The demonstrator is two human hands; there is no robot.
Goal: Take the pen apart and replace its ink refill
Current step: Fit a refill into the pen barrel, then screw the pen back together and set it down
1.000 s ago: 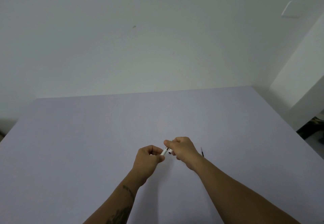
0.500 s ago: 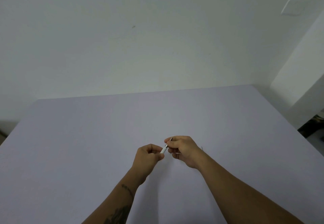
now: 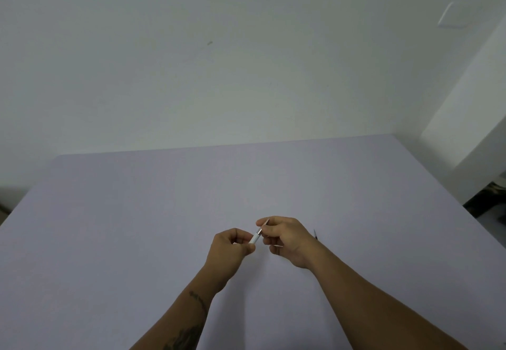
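A slim white pen point(image 3: 256, 236) with a metal front end is held between both hands above the lavender table point(image 3: 137, 212). My left hand point(image 3: 229, 248) is closed around the pen's white barrel. My right hand point(image 3: 287, 237) pinches the pen's metal tip end point(image 3: 264, 225) between thumb and forefinger. A thin pale piece shows under my right fingers point(image 3: 277, 245); I cannot tell what it is. A thin dark refill point(image 3: 315, 234) lies on the table just right of my right hand, partly hidden by it.
The table runs back to a white wall point(image 3: 246, 75). A white column point(image 3: 471, 130) stands at the right, with dark clutter point(image 3: 487, 199) on the floor beside it.
My right hand has turned and slid up along the pen, so more of the white barrel and the metal tip now show between the hands. The left hand has held still.
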